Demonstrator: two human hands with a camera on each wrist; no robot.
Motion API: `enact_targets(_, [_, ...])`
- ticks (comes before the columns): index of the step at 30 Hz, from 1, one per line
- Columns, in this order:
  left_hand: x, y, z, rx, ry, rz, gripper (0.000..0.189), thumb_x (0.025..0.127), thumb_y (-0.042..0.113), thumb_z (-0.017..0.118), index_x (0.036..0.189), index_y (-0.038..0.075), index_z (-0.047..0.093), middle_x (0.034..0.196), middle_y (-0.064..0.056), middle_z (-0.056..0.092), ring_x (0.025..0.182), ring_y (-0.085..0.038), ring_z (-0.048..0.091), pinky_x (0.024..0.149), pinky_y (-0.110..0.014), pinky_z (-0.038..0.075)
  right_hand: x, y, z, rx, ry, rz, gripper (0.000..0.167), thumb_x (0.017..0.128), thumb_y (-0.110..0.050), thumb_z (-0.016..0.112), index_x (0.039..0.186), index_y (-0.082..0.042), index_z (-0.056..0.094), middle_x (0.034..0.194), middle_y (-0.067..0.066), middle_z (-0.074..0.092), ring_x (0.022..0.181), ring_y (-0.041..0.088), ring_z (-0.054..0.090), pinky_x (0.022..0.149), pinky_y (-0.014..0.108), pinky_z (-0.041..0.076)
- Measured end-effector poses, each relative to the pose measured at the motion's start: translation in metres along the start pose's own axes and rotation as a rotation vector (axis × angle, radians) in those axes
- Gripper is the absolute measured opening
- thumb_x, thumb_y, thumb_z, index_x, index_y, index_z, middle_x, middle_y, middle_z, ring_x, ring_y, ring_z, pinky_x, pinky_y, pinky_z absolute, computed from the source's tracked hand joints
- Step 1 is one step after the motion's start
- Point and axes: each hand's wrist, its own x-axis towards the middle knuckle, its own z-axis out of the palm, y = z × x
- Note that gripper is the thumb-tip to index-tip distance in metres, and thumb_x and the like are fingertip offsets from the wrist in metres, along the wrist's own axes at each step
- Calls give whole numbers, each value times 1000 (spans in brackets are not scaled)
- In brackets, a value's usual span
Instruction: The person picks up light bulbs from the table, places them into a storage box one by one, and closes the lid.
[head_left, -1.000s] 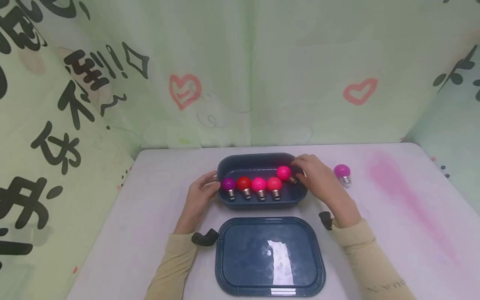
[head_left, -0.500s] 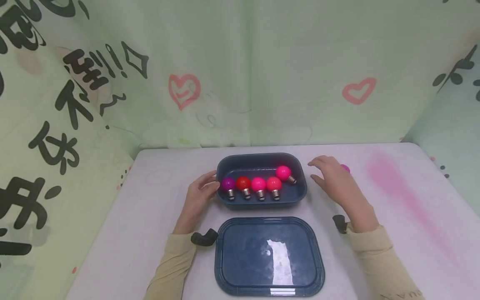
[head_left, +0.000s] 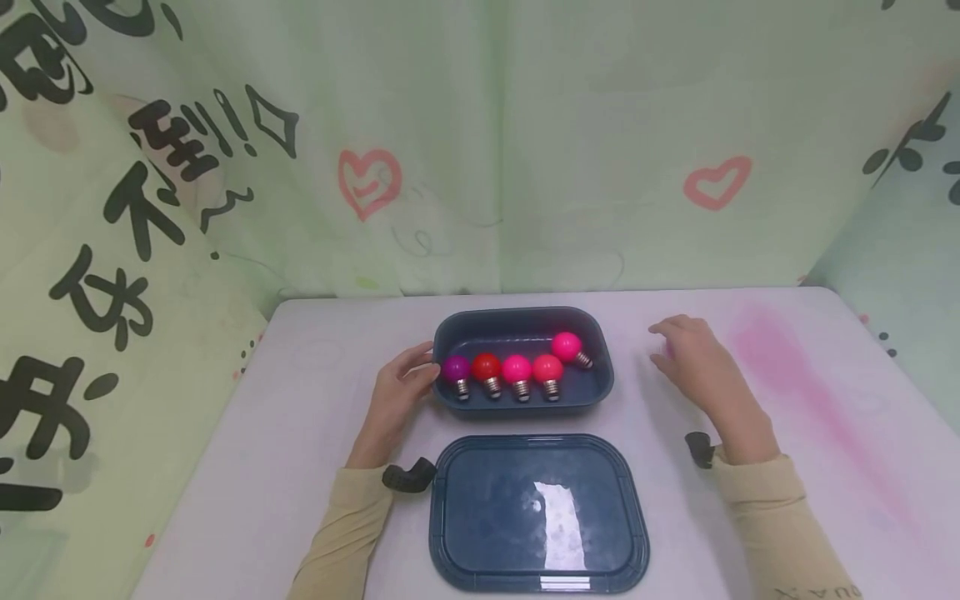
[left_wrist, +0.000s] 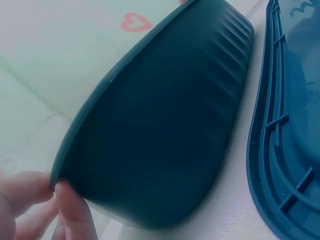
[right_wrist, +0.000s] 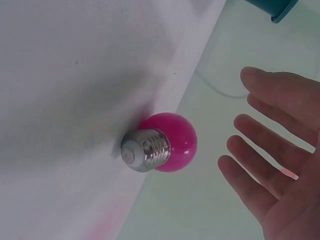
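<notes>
My left hand (head_left: 395,396) pinches the left rim of a dark blue box (head_left: 480,343), thumb on one side and fingers on the other, as the left wrist view (left_wrist: 72,205) confirms. Inside the box, a purple bulb (head_left: 456,368), a red bulb (head_left: 487,367) and pink bulbs (head_left: 517,368) lie in a row, screw bases toward me. Another pink bulb (head_left: 566,347) lies tilted behind the row's right end. My right hand (head_left: 697,358) hovers right of the box with fingers spread, holding nothing. Close by its fingertips, apart from them, a magenta bulb (right_wrist: 177,142) rests on the table; the hand hides it in the head view.
A flat dark blue lid or tray (head_left: 502,517) lies in front of the box. The white table (head_left: 315,433) carries a pink smear (head_left: 817,400) on the right. A printed green curtain (head_left: 570,167) stands behind the table's back edge.
My right hand has moved right, from the box's right end to over the loose magenta bulb. My left hand and the bulbs in the box have stayed put.
</notes>
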Motion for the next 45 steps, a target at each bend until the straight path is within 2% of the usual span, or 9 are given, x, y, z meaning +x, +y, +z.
enact_targets(4, [-1, 0, 0, -7, -3, -8, 44, 93, 7, 66, 136, 7, 58, 128, -18, 59, 101, -13, 63, 82, -24, 54, -2, 6, 0, 1, -16, 30, 33, 84, 4, 67, 114, 14, 61, 116, 34, 57, 112, 52, 46, 100, 63, 39])
enact_targets(12, [-2, 2, 0, -1, -3, -2, 45, 93, 7, 66, 136, 7, 58, 127, -18, 59, 102, -13, 62, 81, -24, 54, -3, 14, 2, -20, -60, 78, 37, 82, 5, 70, 116, 16, 60, 118, 38, 55, 111, 55, 46, 99, 63, 40])
enact_targets(24, [-1, 1, 0, 12, -2, -7, 45, 92, 9, 67, 137, 9, 59, 128, -17, 59, 104, -15, 63, 82, -24, 54, -4, 23, 5, -10, -47, 103, 36, 79, 9, 70, 113, 15, 60, 115, 37, 56, 106, 54, 51, 94, 63, 43])
enact_targets(33, [0, 0, -1, -15, -7, -9, 45, 92, 8, 67, 136, 7, 59, 128, -19, 58, 102, -13, 63, 82, -23, 53, -3, 24, 3, -3, -75, 132, 35, 82, 10, 67, 115, 16, 59, 118, 39, 53, 111, 56, 48, 99, 65, 39])
enact_targets(45, [-1, 0, -1, -15, -8, -1, 45, 93, 7, 66, 137, 7, 58, 128, -19, 58, 101, -13, 63, 81, -22, 53, -5, 24, 4, 12, -114, 161, 39, 82, 10, 69, 119, 17, 57, 118, 38, 53, 112, 56, 50, 98, 65, 40])
